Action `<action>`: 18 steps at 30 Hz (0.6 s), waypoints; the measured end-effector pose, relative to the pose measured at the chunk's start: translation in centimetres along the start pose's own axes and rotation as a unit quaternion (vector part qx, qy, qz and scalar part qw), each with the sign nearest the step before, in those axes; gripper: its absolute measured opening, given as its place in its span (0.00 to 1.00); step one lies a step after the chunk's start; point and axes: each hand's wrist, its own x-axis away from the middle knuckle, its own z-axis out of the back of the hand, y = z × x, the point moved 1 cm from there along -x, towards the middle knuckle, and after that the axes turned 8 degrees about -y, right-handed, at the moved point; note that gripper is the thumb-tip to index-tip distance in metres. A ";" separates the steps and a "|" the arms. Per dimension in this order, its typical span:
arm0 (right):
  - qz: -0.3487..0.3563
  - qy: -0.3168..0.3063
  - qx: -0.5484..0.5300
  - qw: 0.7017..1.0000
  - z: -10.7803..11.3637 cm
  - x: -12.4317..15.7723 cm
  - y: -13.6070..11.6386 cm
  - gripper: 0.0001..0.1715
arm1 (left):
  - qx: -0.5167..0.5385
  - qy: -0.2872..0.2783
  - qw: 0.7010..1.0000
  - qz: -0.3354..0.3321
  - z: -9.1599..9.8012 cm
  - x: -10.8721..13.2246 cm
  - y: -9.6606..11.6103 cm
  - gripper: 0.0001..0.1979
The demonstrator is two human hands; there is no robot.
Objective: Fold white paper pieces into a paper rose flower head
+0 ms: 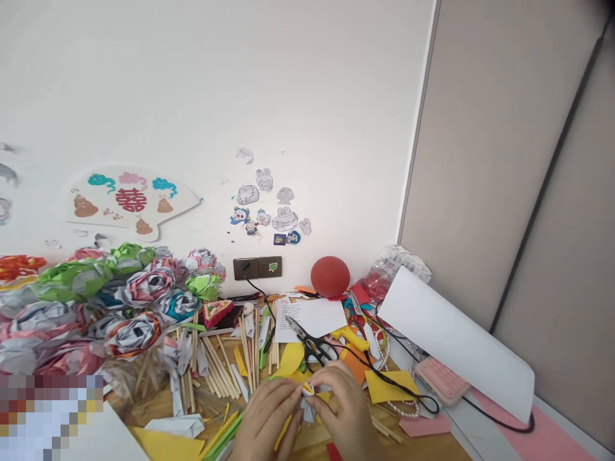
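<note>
At the front of the table, my left hand [270,410] and my right hand [344,404] meet around a small rolled piece of white and yellow paper [308,388]. The fingertips of both hands pinch it from either side, and a pale folded strip hangs below it. Just behind my right hand lie black-handled scissors [314,349], blades pointing away to the left. A yellow glue gun [353,337] rests to their right, with its dark cable curving past my right hand. Yellow paper [291,360] lies behind my hands.
Many folded paper roses [148,285] are heaped at the left. Several wooden sticks [218,368] lie left of my hands. A red balloon [330,276] sits against the wall, near a written sheet [312,319]. A pink calculator-like device [442,381] and large white paper [456,339] are at the right.
</note>
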 end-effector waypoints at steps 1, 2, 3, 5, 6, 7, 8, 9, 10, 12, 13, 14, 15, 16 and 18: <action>-0.002 0.002 0.001 1.000 0.0 0.0 0.0 0.05 | 0.003 0.018 1.000 0.002 -0.2 0.1 0.0 0.13; -0.001 0.002 0.003 1.000 0.0 0.0 0.0 0.05 | 0.007 0.031 0.999 0.006 -0.5 0.2 0.0 0.12; 0.000 -0.001 0.005 1.000 0.0 0.0 0.0 0.05 | 0.010 0.037 0.999 0.008 -0.6 0.2 0.0 0.11; 0.007 -0.008 0.009 1.000 0.0 0.0 -0.1 0.04 | 0.015 0.042 0.999 0.019 -0.7 0.2 0.0 0.10; 0.010 -0.008 0.011 1.000 0.0 0.0 -0.2 0.04 | 0.017 0.041 0.999 0.026 -0.7 0.2 0.0 0.09; 0.012 -0.006 0.012 1.000 0.0 0.1 -0.2 0.04 | 0.018 0.039 0.999 0.031 -0.6 0.1 0.1 0.09; 0.014 -0.002 0.013 1.000 0.0 0.1 -0.2 0.04 | 0.018 0.037 0.999 0.036 -0.4 0.1 0.1 0.09; 0.016 0.000 0.015 1.000 0.0 0.1 -0.3 0.04 | 0.018 0.032 0.999 0.040 -0.2 0.0 0.2 0.09; 0.018 0.000 0.015 1.000 0.0 0.1 -0.3 0.03 | 0.016 0.023 0.999 0.040 0.0 -0.1 0.3 0.10; 0.021 -0.003 0.015 1.000 -0.1 0.1 -0.3 0.03 | 0.012 0.001 0.999 0.036 0.4 -0.4 0.4 0.11; 0.021 -0.005 0.014 1.000 -0.1 0.1 -0.3 0.03 | 0.010 -0.010 0.999 0.036 0.6 -0.5 0.5 0.11; 0.019 -0.006 0.013 1.000 -0.1 0.1 -0.3 0.03 | 0.009 -0.018 0.999 0.039 0.7 -0.5 0.5 0.11; 0.016 -0.007 0.012 1.000 -0.1 0.1 -0.3 0.02 | 0.010 -0.022 0.999 0.042 0.8 -0.6 0.6 0.11; 0.014 -0.007 0.011 1.000 -0.1 0.1 -0.3 0.02 | 0.012 -0.022 0.999 0.046 0.8 -0.6 0.6 0.10; 0.014 -0.006 0.011 1.000 -0.1 0.1 -0.3 0.03 | 0.018 -0.022 0.998 0.051 0.8 -0.7 0.6 0.09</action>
